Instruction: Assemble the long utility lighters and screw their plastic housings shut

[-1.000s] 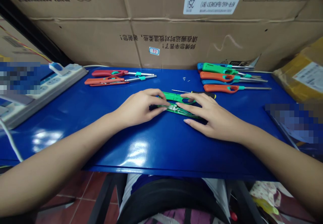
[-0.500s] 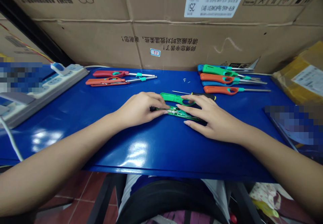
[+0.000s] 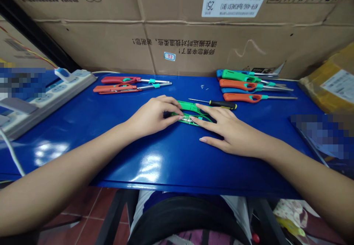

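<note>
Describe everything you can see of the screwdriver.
The screwdriver lies on the blue table, just beyond the right hand and the opened green lighter. Its thin, straight shaft looks metallic and points left, slanting slightly away from the person. The thicker handle, at the right, is black with yellow at both ends and looks like plastic or rubber. No hand grips it; whether the right hand brushes it is unclear. The tip's shape is too small to tell.

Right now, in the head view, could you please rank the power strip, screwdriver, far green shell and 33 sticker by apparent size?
1. Power strip
2. Screwdriver and far green shell: unsure, shell partly hidden
3. 33 sticker
</note>
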A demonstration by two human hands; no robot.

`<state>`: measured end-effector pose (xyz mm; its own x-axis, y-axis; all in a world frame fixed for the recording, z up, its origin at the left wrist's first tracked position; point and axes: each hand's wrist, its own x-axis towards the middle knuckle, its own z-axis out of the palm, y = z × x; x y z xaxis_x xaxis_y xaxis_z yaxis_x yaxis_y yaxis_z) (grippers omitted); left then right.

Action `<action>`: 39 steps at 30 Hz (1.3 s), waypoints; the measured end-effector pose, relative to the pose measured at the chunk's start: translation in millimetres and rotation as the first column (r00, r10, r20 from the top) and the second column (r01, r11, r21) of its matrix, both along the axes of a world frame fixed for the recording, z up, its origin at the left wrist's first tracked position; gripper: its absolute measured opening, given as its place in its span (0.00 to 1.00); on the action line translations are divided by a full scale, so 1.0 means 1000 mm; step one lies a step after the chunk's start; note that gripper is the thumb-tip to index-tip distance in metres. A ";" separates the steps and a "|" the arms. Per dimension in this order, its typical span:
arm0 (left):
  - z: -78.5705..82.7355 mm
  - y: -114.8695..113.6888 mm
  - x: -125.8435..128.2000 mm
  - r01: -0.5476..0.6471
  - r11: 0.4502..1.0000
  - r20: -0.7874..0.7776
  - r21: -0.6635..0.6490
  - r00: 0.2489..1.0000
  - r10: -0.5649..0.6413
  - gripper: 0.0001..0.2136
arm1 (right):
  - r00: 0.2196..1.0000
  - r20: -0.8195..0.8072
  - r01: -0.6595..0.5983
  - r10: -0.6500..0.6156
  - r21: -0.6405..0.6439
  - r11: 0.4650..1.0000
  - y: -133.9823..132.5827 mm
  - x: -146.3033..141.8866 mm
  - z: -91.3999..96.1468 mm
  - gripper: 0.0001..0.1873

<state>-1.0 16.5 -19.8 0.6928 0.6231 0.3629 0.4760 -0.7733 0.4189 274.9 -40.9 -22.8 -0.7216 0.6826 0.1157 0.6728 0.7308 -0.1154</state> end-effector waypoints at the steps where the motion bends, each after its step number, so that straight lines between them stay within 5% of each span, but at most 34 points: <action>1: 0.000 0.000 0.000 0.006 1.000 0.000 -0.009 1.000 -0.006 0.07 | 1.000 0.008 0.003 -0.003 -0.002 1.000 0.000 0.000 0.000 0.30; 10: 0.002 0.000 -0.001 0.049 0.997 -0.010 -0.067 0.999 -0.050 0.06 | 1.000 0.010 0.025 -0.026 0.085 0.996 -0.002 -0.005 -0.001 0.30; 16: 0.005 -0.002 0.000 0.048 0.994 -0.018 -0.101 0.999 -0.050 0.07 | 0.997 -0.069 0.019 -0.017 0.025 1.000 -0.004 -0.007 -0.002 0.27; 23: 0.016 -0.011 -0.001 -0.004 1.000 -0.184 0.004 0.983 0.004 0.11 | 0.940 -0.335 0.082 -0.066 0.033 0.996 0.006 0.005 0.008 0.19; 31: 0.008 -0.016 0.007 0.244 0.968 -0.195 0.063 0.954 -0.228 0.13 | 0.860 -0.490 0.091 -0.144 -0.131 0.987 0.016 0.016 0.009 0.03; 39: -0.004 -0.015 0.011 0.268 0.962 -0.155 0.046 0.953 -0.258 0.13 | 0.881 -0.460 0.035 -0.108 -0.165 0.986 0.015 0.007 -0.001 0.02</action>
